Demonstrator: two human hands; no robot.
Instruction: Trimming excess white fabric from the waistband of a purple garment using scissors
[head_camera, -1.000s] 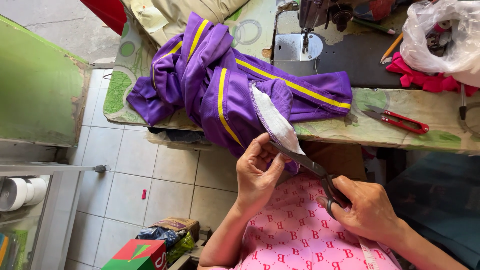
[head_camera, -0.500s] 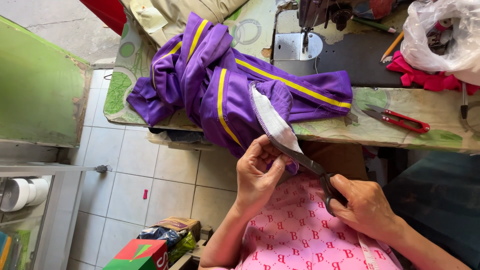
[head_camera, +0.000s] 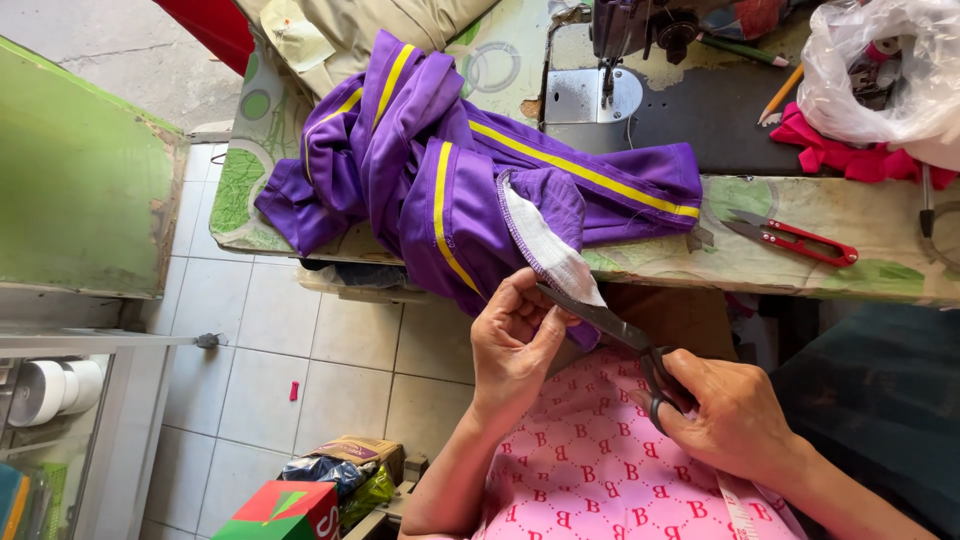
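The purple garment (head_camera: 450, 190) lies heaped on the table (head_camera: 860, 270), its white lining (head_camera: 545, 250) hanging over the edge. My left hand (head_camera: 515, 345) pinches that lining taut — my right hand (head_camera: 735, 415) grips the scissors (head_camera: 610, 325), blades at the edge, the cut barely begun, most left.

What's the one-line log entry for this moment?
left hand: pinches white lining of purple garment | right hand: holds scissors, blades at lining | table: red snips
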